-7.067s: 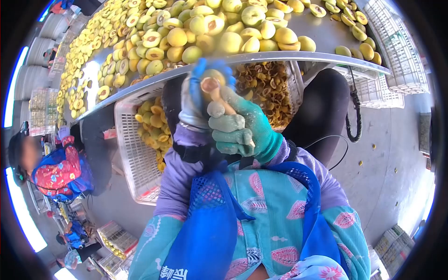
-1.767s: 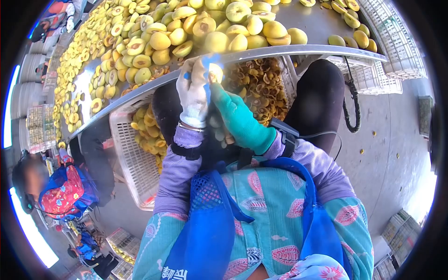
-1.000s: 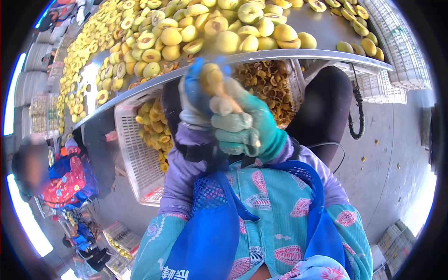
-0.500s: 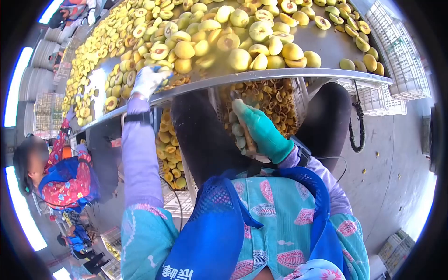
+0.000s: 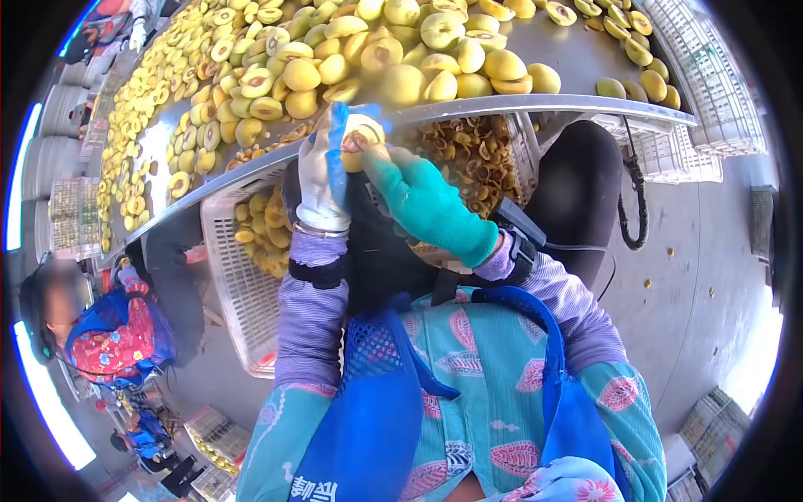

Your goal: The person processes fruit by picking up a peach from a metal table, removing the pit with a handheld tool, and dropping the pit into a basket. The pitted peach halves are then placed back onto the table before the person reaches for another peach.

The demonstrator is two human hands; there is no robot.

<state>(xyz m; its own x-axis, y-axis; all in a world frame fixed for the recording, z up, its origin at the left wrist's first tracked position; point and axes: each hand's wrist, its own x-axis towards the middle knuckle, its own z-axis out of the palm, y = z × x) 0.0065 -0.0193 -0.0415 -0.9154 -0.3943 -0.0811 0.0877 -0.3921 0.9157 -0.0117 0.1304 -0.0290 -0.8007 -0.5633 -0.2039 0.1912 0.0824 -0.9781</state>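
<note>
In the head view, my left hand (image 5: pixel 324 180), in a white glove with blue fingertips, grips a halved yellow stone fruit (image 5: pixel 361 138). The cut side with its reddish-brown centre shows. Against the fruit's right side presses my right hand (image 5: pixel 439 205), in a green glove with the fingers curled closed. What the right hand holds, if anything, is hidden by the glove. Both hands are over my lap, just in front of the metal table's edge (image 5: pixel 468 109). Many fruit halves (image 5: pixel 301 75) lie on the table beyond.
Under the table edge stand a white crate (image 5: pixel 242 276) of yellow fruit halves and a container of brown scraps (image 5: pixel 477 167). White crates (image 5: pixel 703 75) are stacked at the right, near a hanging black coiled cord (image 5: pixel 636 197). A co-worker (image 5: pixel 109 326) sits at the left.
My left hand has come back from the fruit pile towards me with a fruit half. My right hand has risen from my lap to meet it.
</note>
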